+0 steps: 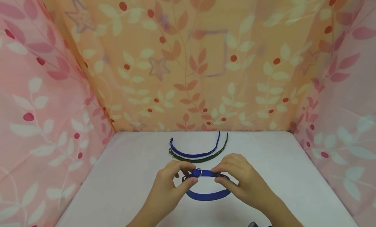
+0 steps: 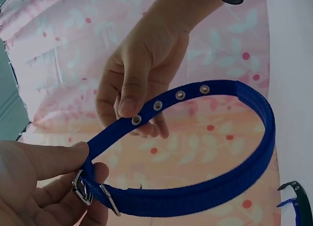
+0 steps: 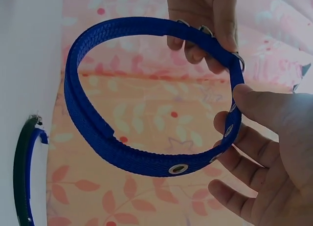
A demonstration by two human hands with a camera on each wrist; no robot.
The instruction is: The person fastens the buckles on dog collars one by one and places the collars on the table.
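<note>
A blue collar [image 1: 208, 197] with a row of metal eyelets is bent into a loop, held up above the table between both hands. My left hand [image 1: 173, 181] pinches its buckle end; in the left wrist view the square buckle [image 2: 81, 188] and a metal ring [image 2: 110, 200] show beside the fingers. The strap's eyelet end is pinched between thumb and fingers of my right hand [image 1: 241, 178]. In the right wrist view the tip of that end reaches the left hand's thumb. Whether the strap passes through the buckle is hidden by the fingers.
Beyond the hands, a second blue collar [image 1: 191, 155] and a dark green collar [image 1: 199, 160] lie curved side by side on the white table [image 1: 132, 174]. Leaf-patterned cloth walls [image 1: 188, 73] stand at the back and both sides. A dark object [image 1: 253, 224] shows at the bottom edge.
</note>
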